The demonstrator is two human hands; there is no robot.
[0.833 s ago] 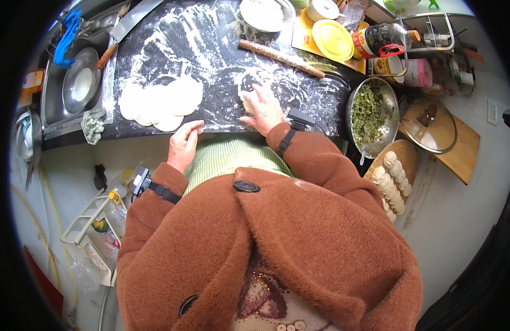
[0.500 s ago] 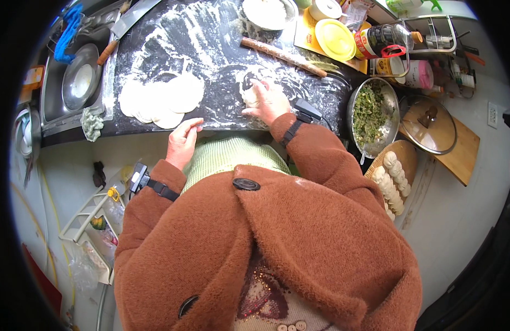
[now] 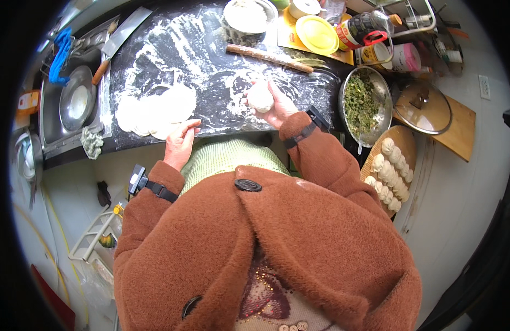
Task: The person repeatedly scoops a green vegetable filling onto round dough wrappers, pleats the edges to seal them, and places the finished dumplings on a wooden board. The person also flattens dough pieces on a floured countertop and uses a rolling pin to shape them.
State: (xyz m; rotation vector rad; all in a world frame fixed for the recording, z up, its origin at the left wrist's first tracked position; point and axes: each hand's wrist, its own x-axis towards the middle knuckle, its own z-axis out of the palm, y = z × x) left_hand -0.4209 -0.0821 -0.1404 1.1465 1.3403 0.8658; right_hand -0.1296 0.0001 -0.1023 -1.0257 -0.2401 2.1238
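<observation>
Above the floured black bench (image 3: 215, 113), the right hand (image 3: 281, 109) cups a dough ball (image 3: 261, 97), probably soft, light and easily dented, best cradled from beneath; whether the bent-fingered left hand (image 3: 180, 143) pinches anything is unclear.

Dough ball (image 3: 261, 97) conceals right hand's (image 3: 279, 108) palm
Frame's edge crops bowl (image 3: 274, 15) at 12 o'clock, brown coat (image 3: 189, 237) at 6.
</observation>
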